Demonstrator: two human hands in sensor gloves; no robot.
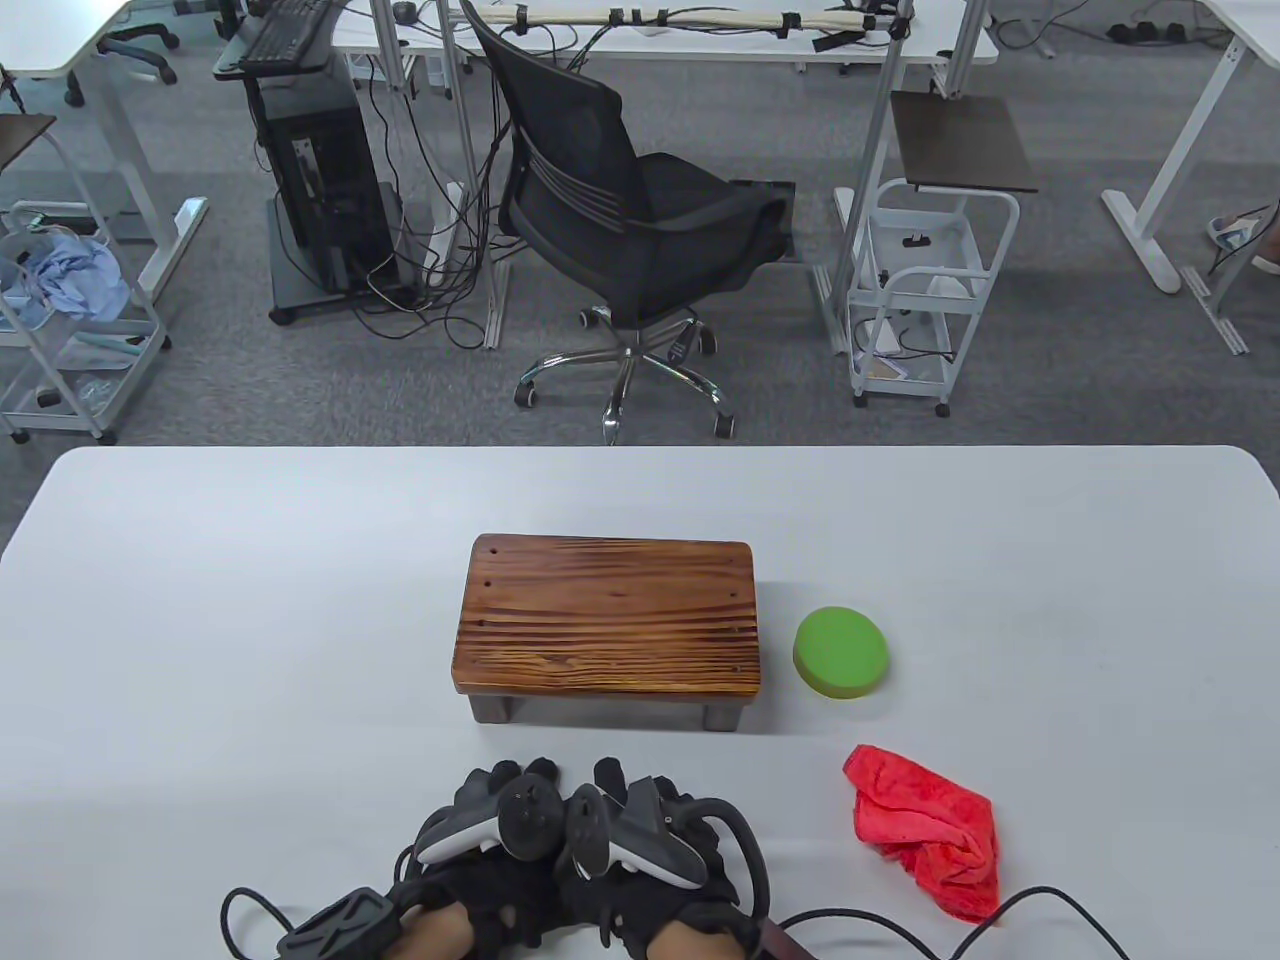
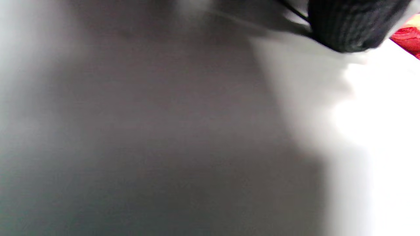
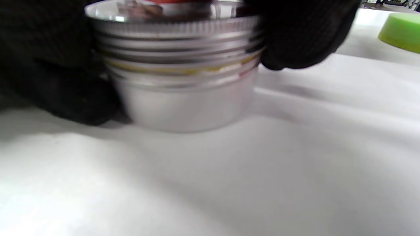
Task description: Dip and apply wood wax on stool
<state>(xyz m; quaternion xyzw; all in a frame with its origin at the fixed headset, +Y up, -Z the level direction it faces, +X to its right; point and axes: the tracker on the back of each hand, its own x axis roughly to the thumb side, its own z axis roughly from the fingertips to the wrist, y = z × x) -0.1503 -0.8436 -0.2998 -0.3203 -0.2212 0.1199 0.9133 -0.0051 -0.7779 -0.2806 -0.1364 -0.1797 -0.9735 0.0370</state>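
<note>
The wooden stool [image 1: 610,620] stands in the middle of the white table [image 1: 200,600]. To its right lies a round green sponge [image 1: 841,652], which also shows at the right wrist view's edge [image 3: 402,31]. My left hand [image 1: 497,785] and right hand [image 1: 622,785] are pressed together at the near edge, in front of the stool. In the right wrist view a silver wax tin [image 3: 183,95] with a threaded lid stands on the table. Gloved fingers [image 3: 295,39] grip the lid on both sides, and more black glove wraps its lower left. The tin is hidden under the hands in the table view.
A crumpled red cloth [image 1: 930,830] lies right of my hands and is also seen in the left wrist view [image 2: 408,41]. Glove cables [image 1: 1000,905] trail along the near edge. A black office chair [image 1: 630,230] stands beyond the table.
</note>
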